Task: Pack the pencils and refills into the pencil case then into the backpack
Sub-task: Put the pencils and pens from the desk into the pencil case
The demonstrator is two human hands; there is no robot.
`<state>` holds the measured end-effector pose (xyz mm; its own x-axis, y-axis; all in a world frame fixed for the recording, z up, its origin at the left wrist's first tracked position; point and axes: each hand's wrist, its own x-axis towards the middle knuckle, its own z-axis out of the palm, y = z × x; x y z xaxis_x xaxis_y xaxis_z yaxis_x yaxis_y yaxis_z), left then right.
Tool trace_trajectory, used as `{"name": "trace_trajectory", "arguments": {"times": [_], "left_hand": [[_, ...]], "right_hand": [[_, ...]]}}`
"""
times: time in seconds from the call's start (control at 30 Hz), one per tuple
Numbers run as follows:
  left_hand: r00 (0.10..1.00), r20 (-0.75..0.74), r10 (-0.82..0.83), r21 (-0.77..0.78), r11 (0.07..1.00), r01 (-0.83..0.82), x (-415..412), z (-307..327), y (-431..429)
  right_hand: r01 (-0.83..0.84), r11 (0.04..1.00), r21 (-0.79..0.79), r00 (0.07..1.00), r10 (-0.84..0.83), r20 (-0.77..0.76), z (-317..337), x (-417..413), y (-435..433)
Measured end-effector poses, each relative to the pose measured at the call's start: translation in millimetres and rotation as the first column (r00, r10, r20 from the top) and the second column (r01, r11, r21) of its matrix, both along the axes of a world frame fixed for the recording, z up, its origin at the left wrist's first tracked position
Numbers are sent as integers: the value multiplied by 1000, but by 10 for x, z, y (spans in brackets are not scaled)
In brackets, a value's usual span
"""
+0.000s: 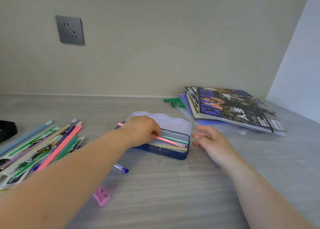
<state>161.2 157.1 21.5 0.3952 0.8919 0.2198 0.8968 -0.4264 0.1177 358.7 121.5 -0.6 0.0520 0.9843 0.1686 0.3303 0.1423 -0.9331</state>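
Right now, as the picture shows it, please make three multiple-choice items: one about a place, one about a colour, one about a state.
1. Where does the pink sharpener lie?
A. inside the pencil case
B. on the desk, nearer the camera than the case
C. on the magazines

2. What colour is the pencil in the left hand?
A. pink
B. black
C. orange

3. In what state is the pencil case?
A. shut
B. open, with pencils in it
C. open and bare inside

Answers:
1. B: the sharpener rests on the desk in front of the blue case.
2. A: the pink pencil runs from the closed fingers down into the case.
3. B: the lid stands back, and green and yellow pencils lie inside.

The right hand holds nothing, beside the case.
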Motion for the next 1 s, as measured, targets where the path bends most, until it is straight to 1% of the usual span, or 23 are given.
{"name": "trace_trajectory", "arguments": {"times": [0.1, 0.23, 0.33, 0.4, 0.5, 0.6, 0.7, 0.77, 0.83, 0.9, 0.93, 1.0], "left_hand": [[997, 73, 9, -80, 997, -3, -31, -32, 6], [998, 64, 16, -95, 995, -10, -42, -46, -6], [997, 74, 16, -120, 993, -7, -42, -68, -52], [996, 88, 16, -132, 991, -4, -90, -82, -124], [989, 149, 22, -107, 994, -6, -277, -51, -256], [981, 182, 68, -82, 995, -53, -600, 13, -452], [978, 136, 157, -103, 984, -144, -999, 17, -708], [958, 136, 253, -115, 964, -238, -1256, 7, -880], [906, 137, 401, -110, 915, -388, -1490, 6, -1026], [834, 172, 524, -143, 851, -505, -1684, -22, -1133], [810, 179, 558, -165, 829, -534, -1743, -50, -1174], [803, 149, 578, -191, 813, -550, -1789, -116, -1214]], "right_hand": [[-14, 1000, 1, 997, 14, 76, -29, -3, 25], [-28, 1000, 8, 992, 27, 127, -24, 4, 19], [-45, 998, 43, 983, 36, 179, -1, 2, 3], [-109, 992, 57, 971, 94, 222, 6, -22, -5], [-214, 976, 44, 931, 190, 313, -14, -72, -40], [-265, 961, 73, 873, 208, 441, -33, -97, -80], [-275, 956, 101, 848, 192, 494, -30, -118, -111], [-265, 957, 123, 845, 169, 507, -32, -128, -131], [-240, 957, 164, 845, 123, 520, -40, -137, -152], [-235, 953, 188, 845, 105, 525, -49, -158, -188], [-250, 950, 188, 840, 115, 531, -54, -172, -208], [-279, 944, 174, 819, 139, 557, -63, -201, -241]]}}
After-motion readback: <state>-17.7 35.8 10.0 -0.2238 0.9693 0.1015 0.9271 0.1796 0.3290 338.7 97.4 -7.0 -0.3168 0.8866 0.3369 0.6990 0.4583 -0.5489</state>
